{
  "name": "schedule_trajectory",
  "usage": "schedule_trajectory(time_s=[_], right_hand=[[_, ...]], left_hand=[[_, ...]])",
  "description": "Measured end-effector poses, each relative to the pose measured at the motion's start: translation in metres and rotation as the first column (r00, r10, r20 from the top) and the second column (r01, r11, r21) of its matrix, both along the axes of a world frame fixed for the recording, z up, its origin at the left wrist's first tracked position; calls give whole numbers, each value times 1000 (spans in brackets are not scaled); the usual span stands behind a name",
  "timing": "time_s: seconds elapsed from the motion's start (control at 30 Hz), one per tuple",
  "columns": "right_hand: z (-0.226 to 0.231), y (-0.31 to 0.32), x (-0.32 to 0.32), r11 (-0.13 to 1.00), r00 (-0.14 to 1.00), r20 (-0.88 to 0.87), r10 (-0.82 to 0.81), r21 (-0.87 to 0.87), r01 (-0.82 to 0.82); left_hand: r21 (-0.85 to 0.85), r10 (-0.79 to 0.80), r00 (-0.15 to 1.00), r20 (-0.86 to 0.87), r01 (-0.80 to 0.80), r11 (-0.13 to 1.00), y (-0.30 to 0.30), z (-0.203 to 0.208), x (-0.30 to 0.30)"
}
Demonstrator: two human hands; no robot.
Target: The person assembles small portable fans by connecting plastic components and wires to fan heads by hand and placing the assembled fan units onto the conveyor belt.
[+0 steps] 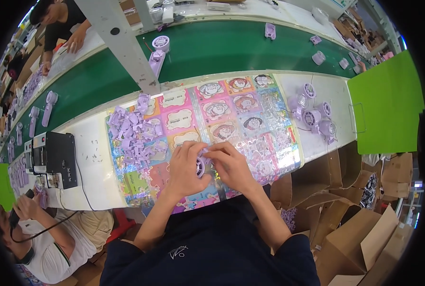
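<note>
Over the near edge of the colourful printed mat (179, 118), my left hand (184, 170) is wrapped round a round lilac plastic fan housing (201, 168). The fingers of my right hand (232, 168) pinch together at its upper right side, against a small lilac piece (204, 152). Much of both parts is hidden by my fingers. To the left on the mat lies a heap of small lilac plastic pieces (132, 131). Several round lilac housings with thin wires (312, 117) stand together on the white tabletop at the right.
Behind the mat runs a green conveyor belt (207, 55) carrying scattered lilac parts. A white metal post (122, 43) rises at its near edge. At the left sits a black machine (55, 159), beside a seated co-worker (50, 243). Open cardboard boxes (350, 238) crowd the lower right.
</note>
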State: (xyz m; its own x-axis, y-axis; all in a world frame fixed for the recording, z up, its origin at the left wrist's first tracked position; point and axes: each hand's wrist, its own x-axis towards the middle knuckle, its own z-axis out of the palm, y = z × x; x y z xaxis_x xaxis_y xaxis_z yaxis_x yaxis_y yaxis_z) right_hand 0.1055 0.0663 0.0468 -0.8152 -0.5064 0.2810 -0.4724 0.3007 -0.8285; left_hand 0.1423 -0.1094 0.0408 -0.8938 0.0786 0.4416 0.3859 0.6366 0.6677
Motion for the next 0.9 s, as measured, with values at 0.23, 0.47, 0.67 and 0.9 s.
schedule_trajectory(time_s=[0.23, 0.47, 0.67, 0.9], right_hand=[[-8, -8, 8, 988, 989, 95, -112, -99, 121], [-16, -16, 17, 954, 910, 380, -163, -174, 244], [-6, 0, 16, 972, 808, 589, 4, -194, 136], [-4, 5, 38, 968, 882, 470, -11, -216, 128]], left_hand=[[12, 33, 998, -47, -32, 999, 4, -4, 2], [-2, 129, 947, -293, -135, 991, 10, -19, 11], [-98, 93, 893, -441, -151, 984, 18, -21, 31], [540, -145, 897, 417, -116, 834, 9, 4, 23]])
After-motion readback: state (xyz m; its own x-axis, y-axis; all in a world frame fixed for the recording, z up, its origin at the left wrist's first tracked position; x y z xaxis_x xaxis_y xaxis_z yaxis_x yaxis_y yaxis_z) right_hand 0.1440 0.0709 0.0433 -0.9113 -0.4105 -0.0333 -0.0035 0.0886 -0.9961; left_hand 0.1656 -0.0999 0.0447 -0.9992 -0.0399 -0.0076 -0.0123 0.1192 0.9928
